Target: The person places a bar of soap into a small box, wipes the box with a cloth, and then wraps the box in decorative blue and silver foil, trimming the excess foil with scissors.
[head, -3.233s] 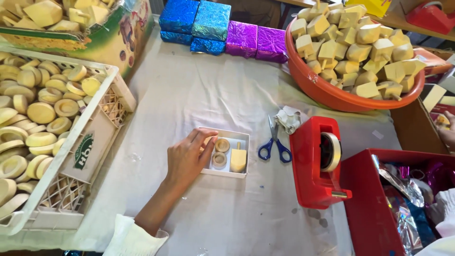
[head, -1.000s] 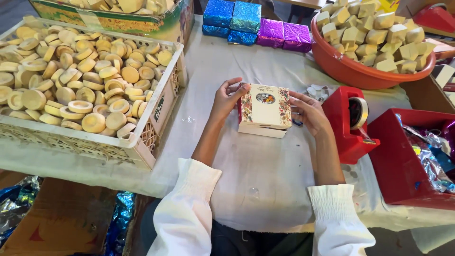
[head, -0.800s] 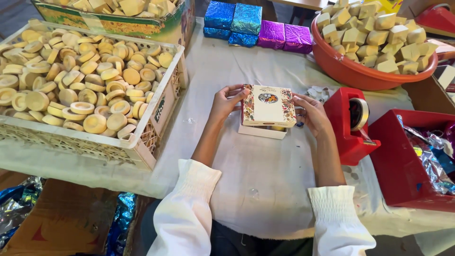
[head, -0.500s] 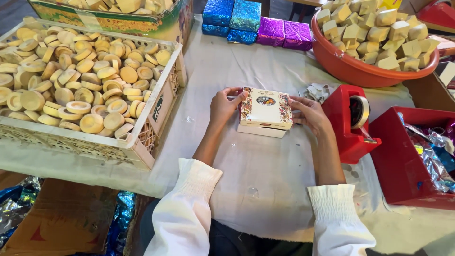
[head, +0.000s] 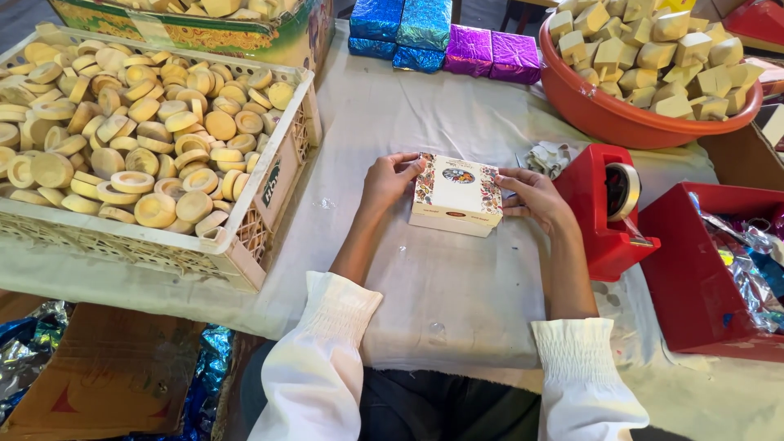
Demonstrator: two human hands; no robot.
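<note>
Sitting between the two hands, the small white box [head: 456, 194] with a floral printed lid rests flat on the cloth-covered counter [head: 457, 286], straight ahead of the person. The left hand [head: 387, 177] grips its left short side, fingers curled against the edge and thumb at the near corner; the right hand [head: 532, 193] closes on the opposite side, fingertips pressed to the lid's right edge. The box's longer side runs left to right, so each hand holds one end and neither is nearer than the other. Both hands are clamped on the box rather than spread open. Well to the left stands a pale plastic crate [head: 269, 188] filled with round yellow soap discs [head: 131, 139]. Just right of the right hand is a red tape dispenser [head: 608, 208], with a red tray [head: 694, 278] of foil sheets beside it. Farther back lie blue and purple foil-wrapped packs [head: 445, 33] and an orange tub [head: 621, 122] of pale blocks.
</note>
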